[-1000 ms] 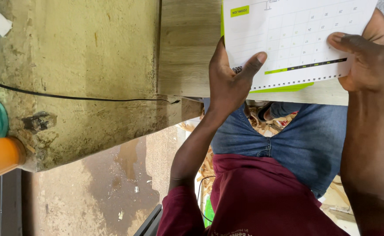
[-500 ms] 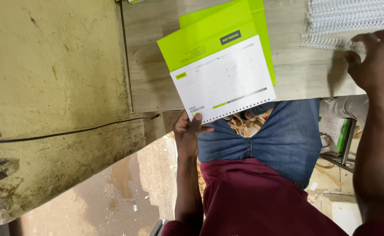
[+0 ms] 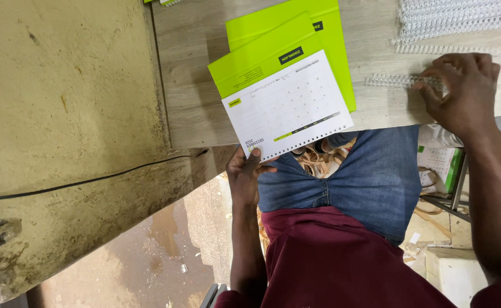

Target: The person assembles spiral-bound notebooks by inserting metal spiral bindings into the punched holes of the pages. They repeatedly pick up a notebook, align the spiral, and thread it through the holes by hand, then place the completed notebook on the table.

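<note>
My left hand (image 3: 249,170) grips the near edge of a stack of calendar sheets (image 3: 287,108). The top sheet is white with a printed grid, and lime-green sheets (image 3: 324,40) fan out beneath it on the wooden table (image 3: 190,74). The stack's near corner hangs over the table edge above my lap. My right hand (image 3: 461,91) rests on the table to the right, fingers curled on a clear plastic binding coil (image 3: 393,81).
More clear binding coils (image 3: 455,17) lie piled at the table's far right. A rough plastered wall (image 3: 62,114) with a black cable (image 3: 90,181) runs along the left. Below the table are my jeans, scraps of paper strip, a metal frame and white boxes (image 3: 444,165).
My right hand let go of the sheets and moved right onto a binding coil. The stack now lies lower on the table, held only by my left hand.
</note>
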